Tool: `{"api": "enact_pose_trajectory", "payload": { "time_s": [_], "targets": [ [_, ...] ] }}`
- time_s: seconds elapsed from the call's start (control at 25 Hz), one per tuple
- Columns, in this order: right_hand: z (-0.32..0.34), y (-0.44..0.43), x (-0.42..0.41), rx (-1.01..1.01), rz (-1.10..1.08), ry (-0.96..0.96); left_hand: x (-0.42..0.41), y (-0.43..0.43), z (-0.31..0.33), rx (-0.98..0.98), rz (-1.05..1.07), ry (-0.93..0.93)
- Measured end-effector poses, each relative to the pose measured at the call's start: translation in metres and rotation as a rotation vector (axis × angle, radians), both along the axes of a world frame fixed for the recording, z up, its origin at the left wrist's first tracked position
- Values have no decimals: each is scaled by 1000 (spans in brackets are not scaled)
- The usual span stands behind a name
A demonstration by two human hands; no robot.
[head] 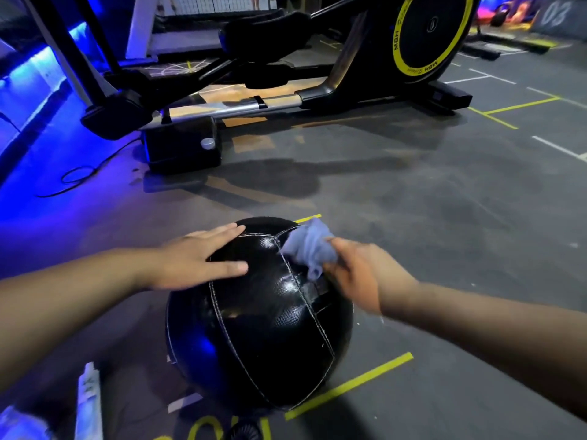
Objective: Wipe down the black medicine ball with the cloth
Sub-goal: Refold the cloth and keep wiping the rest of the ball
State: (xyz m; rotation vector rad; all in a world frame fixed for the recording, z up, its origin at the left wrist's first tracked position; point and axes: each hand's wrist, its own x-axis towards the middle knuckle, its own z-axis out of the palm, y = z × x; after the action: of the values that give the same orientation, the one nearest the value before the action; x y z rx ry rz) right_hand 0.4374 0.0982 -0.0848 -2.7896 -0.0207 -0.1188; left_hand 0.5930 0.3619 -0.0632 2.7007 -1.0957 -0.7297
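the black medicine ball sits on the gym floor between yellow tape lines. the left hand lies flat on its upper left, fingers straight, steadying it. the right hand is blurred, but it looks bunched around the grey-blue cloth, pressed to the upper right panel beside a seam. to do it well, i'd hold that palm firm so the ball can't roll, wipe panel by panel along the stitching, then turn it for the underside. the exercise machine's yellow ring reads "mbh"; a far wall shows "03".
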Motion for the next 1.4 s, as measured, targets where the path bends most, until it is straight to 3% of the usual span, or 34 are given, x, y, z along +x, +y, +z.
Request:
{"api": "enact_pose_trajectory", "payload": {
  "time_s": [0.12, 0.2, 0.28, 0.4, 0.56, 0.68, 0.84, 1.04, 1.16, 1.24, 1.4],
  "targets": [
    [-13, -28, 16, 414, -304, 205, -5, 3, -4, 12, -67, 16],
    [-19, -24, 18, 501, -316, 175, -3, 3, -9, -37, -55, 21],
    [-20, -6, 13, 348, -160, 46, -1, 2, -12, -122, -3, 55],
    [-9, 27, 4, 38, 247, -221, 2, -1, -16, -207, 53, 69],
    [-25, 48, -7, -450, 503, -320, 9, -5, -11, -214, 35, 49],
    [-39, 37, -28, -510, 642, -405, 18, 2, -4, -210, 54, 67],
    [-63, 0, -59, -521, 833, -327, 31, 15, -5, -206, 118, 137],
    [-72, -29, -66, -500, 880, -252, 27, 17, 4, -178, 120, 106],
    [-76, -51, -72, -439, 832, -185, 25, 14, 10, -212, 93, 122],
    [-76, -64, -75, -294, 666, -174, 21, 15, 11, -228, 114, 149],
    [-38, -49, -59, 327, -58, -307, 9, 14, 9, -219, 160, 144]
  ]
}}
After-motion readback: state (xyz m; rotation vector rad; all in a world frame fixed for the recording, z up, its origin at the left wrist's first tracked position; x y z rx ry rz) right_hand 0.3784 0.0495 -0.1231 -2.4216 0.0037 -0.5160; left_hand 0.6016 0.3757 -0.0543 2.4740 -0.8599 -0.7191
